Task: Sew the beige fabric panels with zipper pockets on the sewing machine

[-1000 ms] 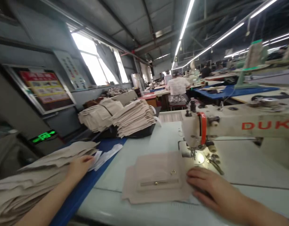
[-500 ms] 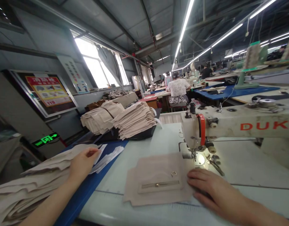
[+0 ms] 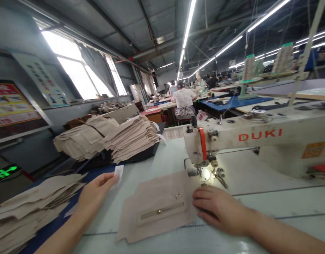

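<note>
Beige fabric panel [image 3: 152,220] lies flat on a pale sewing table [image 3: 157,158] between a worker's two hands, its far corner just beside the presser foot [image 3: 197,170] of a DUKI sewing machine [image 3: 257,135]. The right grip [image 3: 218,208] rests open and palm-down, its fingertips [image 3: 202,193] on the panel's right edge, holding nothing. The left grip [image 3: 97,194] stands apart from the panel, pinching a small white slip [image 3: 119,173] that rises from its fingers; any marking on the slip is too faint to read. A metal-trimmed slit pocket [image 3: 161,211] crosses the panel, with a small metal ring [image 3: 178,195] lying above it.

Both forearms run out of the frame's lower edge. A loose pile of cut beige pieces [image 3: 27,208] sits on a blue-topped table [image 3: 56,225] to the left, and two taller stacks [image 3: 130,137] rest on a black tray [image 3: 149,150] beyond. Farther down the long, tube-lit workshop, a seated co-worker [image 3: 184,98] in a white top faces away beside a blue table [image 3: 233,102].
</note>
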### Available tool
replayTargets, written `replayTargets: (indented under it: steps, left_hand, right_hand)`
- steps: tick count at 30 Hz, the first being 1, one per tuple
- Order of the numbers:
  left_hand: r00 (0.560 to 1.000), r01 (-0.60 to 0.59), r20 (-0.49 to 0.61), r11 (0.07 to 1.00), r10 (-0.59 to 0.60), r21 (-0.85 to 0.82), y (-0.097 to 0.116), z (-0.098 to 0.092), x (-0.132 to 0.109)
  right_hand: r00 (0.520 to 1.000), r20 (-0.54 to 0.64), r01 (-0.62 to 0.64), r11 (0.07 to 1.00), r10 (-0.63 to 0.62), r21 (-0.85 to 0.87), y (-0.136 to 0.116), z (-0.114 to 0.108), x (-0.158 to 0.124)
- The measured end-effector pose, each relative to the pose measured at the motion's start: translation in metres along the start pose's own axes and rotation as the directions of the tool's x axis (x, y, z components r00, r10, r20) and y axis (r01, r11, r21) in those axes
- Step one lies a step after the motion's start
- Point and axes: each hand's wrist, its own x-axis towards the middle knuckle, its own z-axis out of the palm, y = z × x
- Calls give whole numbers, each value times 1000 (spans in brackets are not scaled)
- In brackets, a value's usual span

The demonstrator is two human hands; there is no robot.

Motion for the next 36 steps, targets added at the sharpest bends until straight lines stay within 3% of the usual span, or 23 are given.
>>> replayTargets:
  steps: [2,4,5,6,8,9,11,15,19,22,25,30,36]
  left_hand:
    - [991,-74,118,997,70,30,8,19,-12]
    - [936,-324,152,946,319,7,18,46,-27]
    - [864,-485,144,874,482,-23,24,61,-37]
    - [764,-631,127,774,632,-55,30,76,-46]
    - [565,-815,93,572,820,-89,43,106,-64]
    - [495,-860,91,502,864,-86,48,119,-72]
    - [430,-897,110,437,896,-61,57,140,-83]
    - [407,-909,216,418,888,-7,66,159,-93]
    - [452,-881,319,472,833,15,71,155,-94]
    - [452,-868,397,496,799,-10,74,150,-94]
    - [424,-875,407,482,809,-47,74,151,-93]
    - [326,-922,344,376,881,-89,71,160,-91]
    - [269,-945,302,311,914,-100,72,164,-87]
  right_hand:
    - [999,13,47,998,-47,-39,2,0,1]
    - [997,15,78,993,-77,-86,4,1,1]
    - [996,11,87,990,-86,-109,5,3,1]
    - [996,5,94,987,-94,-129,7,4,1]
    - [995,-4,100,982,-102,-160,8,7,0]
    - [994,-11,103,980,-106,-173,9,8,-1]
    - [993,-32,103,976,-111,-194,9,9,-3]
    - [995,-65,65,975,-81,-211,7,7,-7]
    - [998,-32,44,974,-52,-224,5,5,-8]
    - [999,-4,37,970,-39,-241,5,6,-7]
    - [999,3,45,965,-45,-259,6,8,-5]
    - [998,4,66,961,-67,-269,6,7,-6]
    - [997,-7,69,973,-72,-220,3,4,-11]
